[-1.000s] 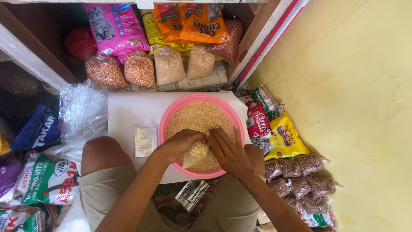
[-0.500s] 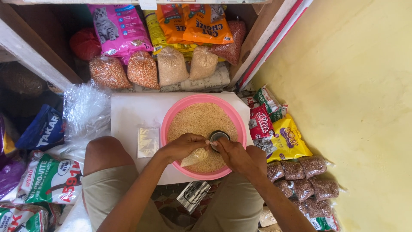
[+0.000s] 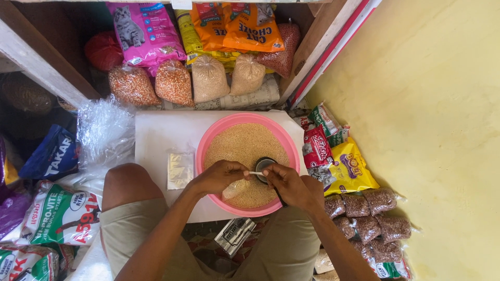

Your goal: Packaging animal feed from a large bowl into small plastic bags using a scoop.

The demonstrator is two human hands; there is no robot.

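The small clear bag, pinched open in the left hand over the pink basin's near rim, is seemingly being filled from the dark scoop gripped by the right hand, needing careful tipping next.

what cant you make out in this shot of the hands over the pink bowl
All in the head view:
- Small clear bag in the left hand: how full it is, hidden by fingers and grain.
- Scoop at the right hand: its contents are too small to tell.
- Bowl depth: hidden by grain.
- Silver packet between the knees: partly hidden by the legs.
- Bags at lower left: cut off by the frame edge.
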